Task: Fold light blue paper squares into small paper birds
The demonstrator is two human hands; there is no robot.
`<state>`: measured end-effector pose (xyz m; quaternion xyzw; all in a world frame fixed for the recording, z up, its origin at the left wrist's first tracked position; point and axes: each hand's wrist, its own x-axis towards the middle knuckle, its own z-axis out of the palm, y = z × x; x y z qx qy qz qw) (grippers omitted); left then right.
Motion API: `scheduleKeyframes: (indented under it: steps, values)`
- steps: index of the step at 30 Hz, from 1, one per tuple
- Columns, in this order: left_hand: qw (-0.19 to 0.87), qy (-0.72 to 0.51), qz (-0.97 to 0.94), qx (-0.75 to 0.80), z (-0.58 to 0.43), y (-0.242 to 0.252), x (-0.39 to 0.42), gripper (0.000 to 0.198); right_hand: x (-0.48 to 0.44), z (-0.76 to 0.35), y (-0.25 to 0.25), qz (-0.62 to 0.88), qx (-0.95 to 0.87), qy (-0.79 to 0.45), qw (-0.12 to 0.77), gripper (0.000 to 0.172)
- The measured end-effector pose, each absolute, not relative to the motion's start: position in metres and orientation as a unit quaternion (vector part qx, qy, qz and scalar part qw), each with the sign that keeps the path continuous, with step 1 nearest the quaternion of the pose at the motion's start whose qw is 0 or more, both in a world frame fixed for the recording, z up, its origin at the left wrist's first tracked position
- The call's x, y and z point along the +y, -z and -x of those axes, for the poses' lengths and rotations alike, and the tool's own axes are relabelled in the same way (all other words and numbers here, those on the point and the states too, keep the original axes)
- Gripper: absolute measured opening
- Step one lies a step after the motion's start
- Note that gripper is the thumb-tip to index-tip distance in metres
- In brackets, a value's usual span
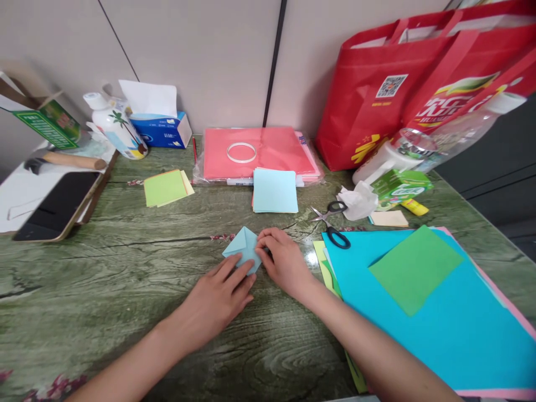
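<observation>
A small light blue sheet of origami paper (243, 244) lies on the table in front of me, turned like a diamond, with its left corner folded in. My left hand (224, 290) rests palm down with fingers stretched out, the tips lying on the paper's lower part. At the paper's right corner, my right hand (285, 259) has thumb and fingers pinched together on the edge. Its fingers hide that corner. Just beyond the paper sits a stack of light blue square sheets (275, 191).
Black-handled scissors (335, 223) lie open on the right, beside large blue sheets (377, 346) topped by a green square (416, 271). Green-yellow squares (165, 188) and a phone (58, 205) are on the left. A red bag (368, 100) stands behind a white cup (383, 162).
</observation>
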<state>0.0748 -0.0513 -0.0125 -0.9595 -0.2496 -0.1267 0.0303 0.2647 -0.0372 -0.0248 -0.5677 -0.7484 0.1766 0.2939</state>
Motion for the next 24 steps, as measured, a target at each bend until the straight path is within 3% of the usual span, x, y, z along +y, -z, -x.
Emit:
scheduleKeyframes:
  steps: [15, 24]
  values:
    - [0.000, 0.112, 0.959, -0.261, -0.0738, 0.0117, -0.0511, 0.024, -0.0377, -0.2698, 0.0306, 0.544, -0.730, -0.217, 0.352, 0.008]
    - [-0.002, 0.106, 0.960, -0.260, -0.0746, 0.0093, -0.0511, 0.024, -0.0359, -0.2684, 0.0284, 0.558, -0.730, -0.216, 0.330, 0.009]
